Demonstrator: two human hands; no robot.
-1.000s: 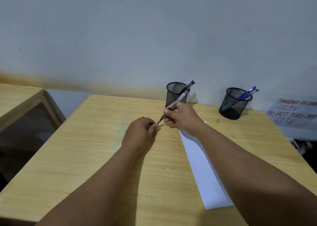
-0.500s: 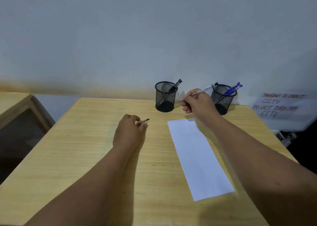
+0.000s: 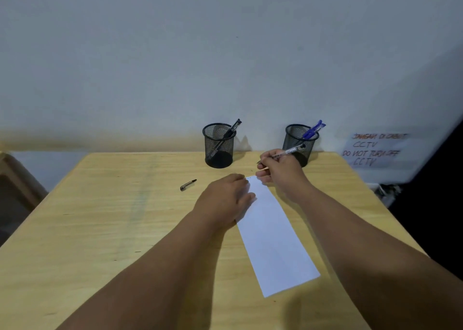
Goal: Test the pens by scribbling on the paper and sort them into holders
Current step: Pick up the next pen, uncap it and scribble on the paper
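- The left hand (image 3: 226, 199) lies flat, fingers straight, on the paper strip's (image 3: 276, 239) near-left edge, probably to pin it.
- The right hand (image 3: 278, 170) grips the uncapped pen (image 3: 288, 152) just beyond the paper's far end, apparently ready to scribble.
- The pen cap (image 3: 188, 185) lies left of the paper, set aside.
- Two mesh holders (image 3: 218, 145) stand beyond the paper.

You've got a light wood table (image 3: 105, 229) against a pale grey-white wall (image 3: 225, 53). Right side, on the wall: a paper sign (image 3: 375, 150) with handwritten red text, partly blurred, reads "CCTV" and "DO NOT TURN OFF". Far left, the corner of a second wooden unit (image 3: 15, 179) sits beside the table.
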